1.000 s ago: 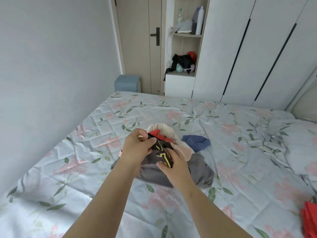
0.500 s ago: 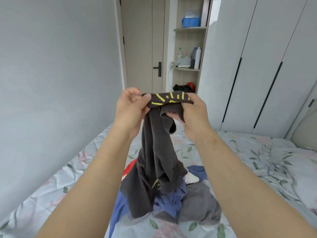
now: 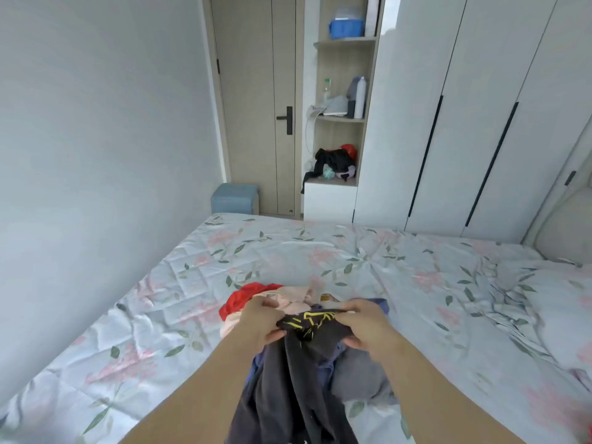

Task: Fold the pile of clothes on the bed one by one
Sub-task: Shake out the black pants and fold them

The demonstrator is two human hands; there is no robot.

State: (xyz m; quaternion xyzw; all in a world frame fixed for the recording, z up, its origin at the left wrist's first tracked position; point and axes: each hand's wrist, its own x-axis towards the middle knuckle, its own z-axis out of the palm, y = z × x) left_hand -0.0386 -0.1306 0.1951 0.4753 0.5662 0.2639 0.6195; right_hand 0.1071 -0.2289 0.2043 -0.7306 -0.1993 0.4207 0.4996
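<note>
1 dark garment (image 3: 290,382) (hem cut off): left hand (image 3: 260,322) and right hand (image 3: 368,328) pinch it.

Dark garment (image 3: 288,379), yellow-marked; floral bedsheet (image 3: 400,277).

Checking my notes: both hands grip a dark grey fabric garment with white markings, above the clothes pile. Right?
No: the head view shows yellow markings, not white. The left hand and right hand do grip the dark grey fabric garment above the clothes pile.

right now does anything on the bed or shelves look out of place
The dark garment, pinched by the left hand and right hand, hangs bunched. On the far shelf black clothing droops over the edge.
</note>
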